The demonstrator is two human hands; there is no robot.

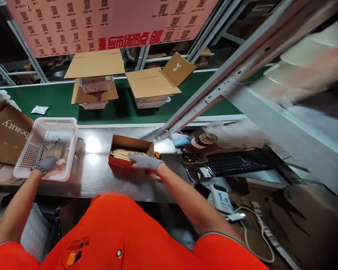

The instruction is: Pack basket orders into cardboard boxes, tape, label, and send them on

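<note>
My left hand (47,164), in a grey glove, is inside a white plastic basket (74,148). Its fingers look curled, with a small pale packet (61,162) at their tips; the grip is partly blurred. A clear bag with a white label (53,140) lies further back in the same basket. My right hand (143,161), also gloved, reaches over the near right side of an open red-brown box (119,164). Its fingers are stretched out over flat tan pieces (121,153) in the box, touching them.
Behind the metal bench (97,180) runs a green conveyor (118,108) carrying baskets topped with cardboard and a small white packet (39,109). A slanted metal post (202,101) rises at right, near a jar (204,140), keyboard (236,163) and cabled device (222,198). A "beauty" carton (9,129) stands left.
</note>
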